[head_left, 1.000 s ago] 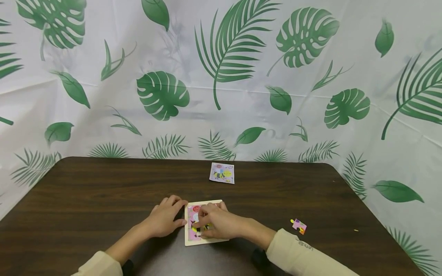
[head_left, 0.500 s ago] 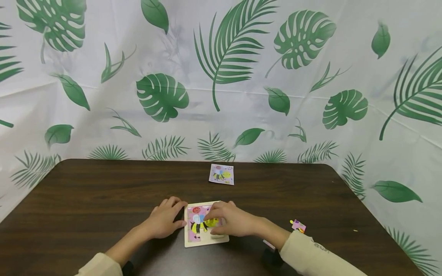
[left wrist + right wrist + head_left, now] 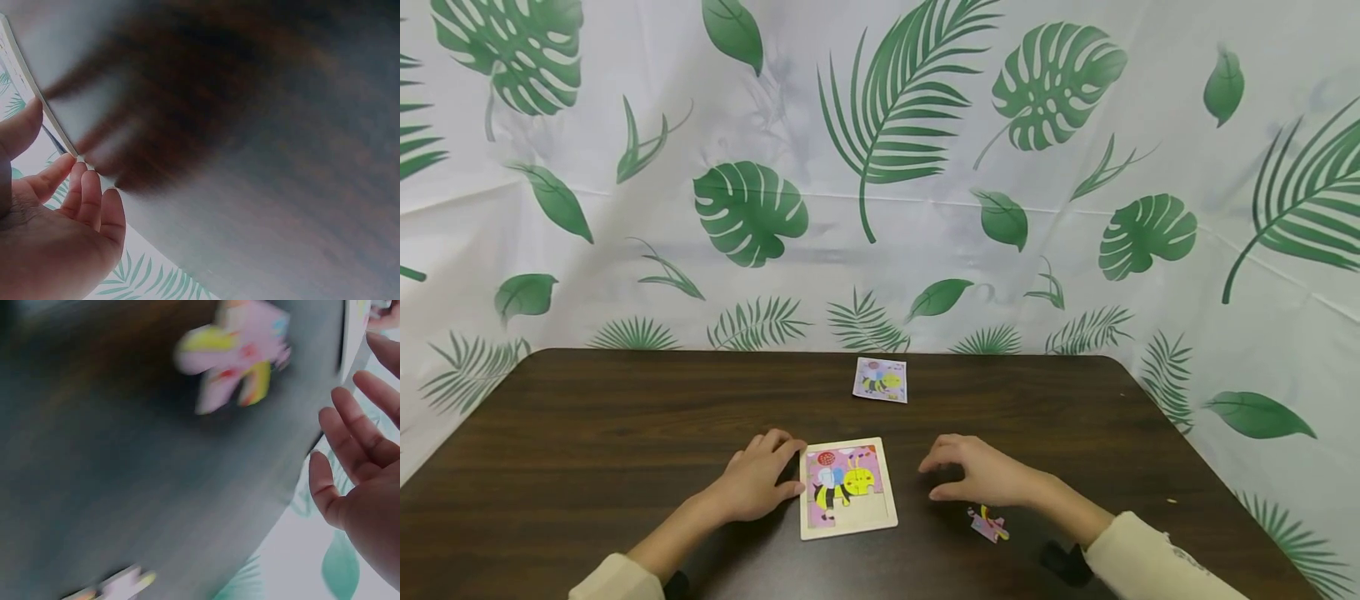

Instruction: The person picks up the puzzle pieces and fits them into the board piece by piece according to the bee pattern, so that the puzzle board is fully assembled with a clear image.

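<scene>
A wooden puzzle board (image 3: 848, 529) lies on the table with a bee picture, its lower right part bare wood. My left hand (image 3: 756, 477) rests at its left edge, thumb and fingertips touching the frame; the left wrist view (image 3: 72, 219) shows only that edge. To the right of the board, my right hand (image 3: 981, 473) hovers with loosely bent fingers and holds nothing. Just below it lies a pink loose puzzle piece (image 3: 989, 527), blurred in the right wrist view (image 3: 240, 353). Another puzzle piece (image 3: 122, 584) shows at the bottom of that view.
A square picture card (image 3: 880, 380) with the same bee lies near the back of the dark wooden table (image 3: 662, 400). A leaf-printed sheet (image 3: 917, 192) hangs behind the table. A small yellow scrap (image 3: 1172, 501) lies at the right.
My right hand has lifted off the puzzle board and moved right toward the loose pieces, uncovering the bee's head. My left hand has stayed at the board's left edge.
</scene>
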`<state>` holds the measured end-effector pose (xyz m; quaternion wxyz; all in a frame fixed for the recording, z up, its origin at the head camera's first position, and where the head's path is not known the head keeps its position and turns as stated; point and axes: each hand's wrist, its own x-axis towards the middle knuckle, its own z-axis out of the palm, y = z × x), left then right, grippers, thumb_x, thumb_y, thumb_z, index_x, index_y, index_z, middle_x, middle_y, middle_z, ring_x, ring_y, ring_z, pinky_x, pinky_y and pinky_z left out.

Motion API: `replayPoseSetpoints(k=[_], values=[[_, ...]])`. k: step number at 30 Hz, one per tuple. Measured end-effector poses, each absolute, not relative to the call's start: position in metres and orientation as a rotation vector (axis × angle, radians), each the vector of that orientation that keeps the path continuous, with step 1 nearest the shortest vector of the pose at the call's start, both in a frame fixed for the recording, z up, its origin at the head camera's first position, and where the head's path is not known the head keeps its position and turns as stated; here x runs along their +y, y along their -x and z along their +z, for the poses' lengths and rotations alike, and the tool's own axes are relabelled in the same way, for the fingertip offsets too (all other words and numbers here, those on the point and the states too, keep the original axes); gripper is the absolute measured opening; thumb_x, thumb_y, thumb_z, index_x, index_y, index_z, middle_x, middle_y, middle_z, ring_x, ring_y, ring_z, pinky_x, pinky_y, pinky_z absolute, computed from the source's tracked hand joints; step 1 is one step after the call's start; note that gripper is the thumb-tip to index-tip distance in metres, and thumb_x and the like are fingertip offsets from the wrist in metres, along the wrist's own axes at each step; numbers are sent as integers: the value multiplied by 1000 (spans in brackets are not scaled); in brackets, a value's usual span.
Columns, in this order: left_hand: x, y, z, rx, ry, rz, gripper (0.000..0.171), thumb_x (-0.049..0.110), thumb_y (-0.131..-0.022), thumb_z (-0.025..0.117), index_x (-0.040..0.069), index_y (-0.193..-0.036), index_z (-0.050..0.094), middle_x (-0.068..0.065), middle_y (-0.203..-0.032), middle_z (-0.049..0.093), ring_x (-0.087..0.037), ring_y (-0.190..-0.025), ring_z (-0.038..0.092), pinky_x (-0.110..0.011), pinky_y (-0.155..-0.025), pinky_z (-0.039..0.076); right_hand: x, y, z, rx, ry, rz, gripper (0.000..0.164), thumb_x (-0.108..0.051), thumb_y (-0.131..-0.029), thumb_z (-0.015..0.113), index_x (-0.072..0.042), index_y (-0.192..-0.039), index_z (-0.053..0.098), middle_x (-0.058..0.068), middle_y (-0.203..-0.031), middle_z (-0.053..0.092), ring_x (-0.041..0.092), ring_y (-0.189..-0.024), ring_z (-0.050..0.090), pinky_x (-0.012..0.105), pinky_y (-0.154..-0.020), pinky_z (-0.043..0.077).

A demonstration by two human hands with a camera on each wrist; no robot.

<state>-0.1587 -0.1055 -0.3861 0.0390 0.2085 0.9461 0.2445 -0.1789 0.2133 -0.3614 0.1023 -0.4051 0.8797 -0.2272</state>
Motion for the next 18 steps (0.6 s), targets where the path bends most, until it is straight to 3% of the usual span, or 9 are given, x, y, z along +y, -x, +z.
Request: replayPoseSetpoints(k=[10, 18], values=[[-106, 158, -386, 2902, -634, 751, 45, 23, -81, 69, 6, -121, 54, -11, -117, 47, -32, -109, 42, -54, -80, 35, 267, 161, -367, 2610, 1198, -755, 15, -22, -80, 70, -12, -89, 64, -7, -87, 57, 8, -79, 52, 27, -69, 46], [-106, 158, -385, 2895, -634, 760, 45, 23, -81, 69, 6, -120, 54, -11, -117, 47, -33, -110, 42, -54, -80, 35, 280, 147, -374, 2656, 1204, -774, 18, -23, -76, 74, -15, -86, 61, -11, -84, 53, 3, -73, 47, 22, -62, 43]])
